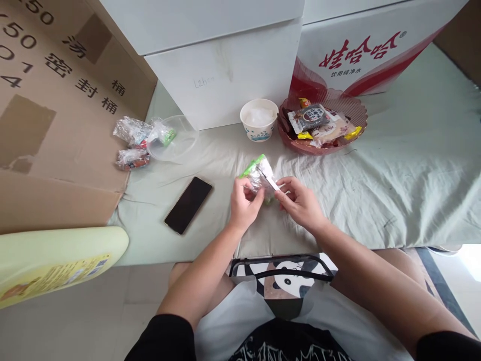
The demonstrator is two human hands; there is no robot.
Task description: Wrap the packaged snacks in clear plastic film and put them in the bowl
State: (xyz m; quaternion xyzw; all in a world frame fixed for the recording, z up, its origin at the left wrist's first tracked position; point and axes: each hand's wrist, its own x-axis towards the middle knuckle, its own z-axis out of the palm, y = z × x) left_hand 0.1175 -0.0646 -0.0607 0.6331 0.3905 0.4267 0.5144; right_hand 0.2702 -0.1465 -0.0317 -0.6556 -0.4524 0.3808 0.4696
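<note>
A crinkled clear plastic packet with a bright green edge (255, 175) is pinched between the thumb and fingers of my left hand (244, 203). From the right, my right hand (298, 200) grips a slim white tool (271, 181), whose thin dark tip lies across the packet. Its exact kind is too small to tell. Both hands are close together above the cloth-covered table (210, 160). Behind them stands a paper cup (259, 120) with something whitish inside.
At the back right, a pink ribbed bowl (323, 147) holds wrapped snacks. A black phone (188, 205) lies to the left. Farther left are a clear plastic lid or bowl (180, 143) and crumpled wrappers (131, 131). Cardboard boxes (225, 75) line the back; a yellow bottle (63, 260) lies front left.
</note>
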